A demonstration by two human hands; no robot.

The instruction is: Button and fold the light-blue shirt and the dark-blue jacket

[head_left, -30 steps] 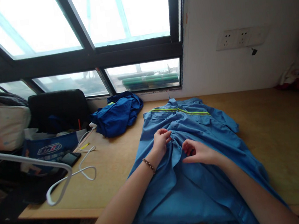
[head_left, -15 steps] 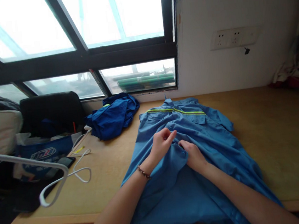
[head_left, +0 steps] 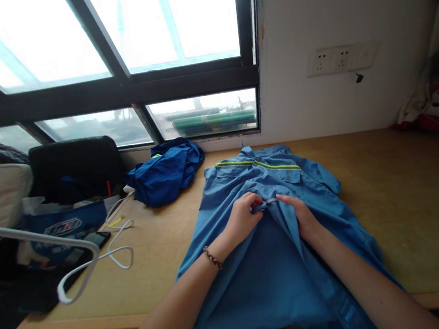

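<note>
A blue work shirt (head_left: 278, 278) with a yellow-and-grey stripe across its chest lies front up, its collar toward the wall and its hem hanging over the table's near edge. Around the middle of the front, my left hand (head_left: 246, 213) pinches one front edge of the cloth. My right hand (head_left: 297, 211) grips the opposite front edge, thumb on top. Between my fingertips a short pale strip shows; I cannot make out what it is. Below my hands the two front panels part and show the inside of the back.
A crumpled dark blue garment (head_left: 166, 175) lies by the window. A white cable (head_left: 120, 248) loops over the wooden table (head_left: 412, 207) at left, near a phone (head_left: 100, 241) and a printed bag (head_left: 65, 225). A wall socket (head_left: 334, 60) is at right.
Both hands have shifted their grip on the shirt front. My right hand has moved up and right, and the front panels are spread wider apart below the hands.
</note>
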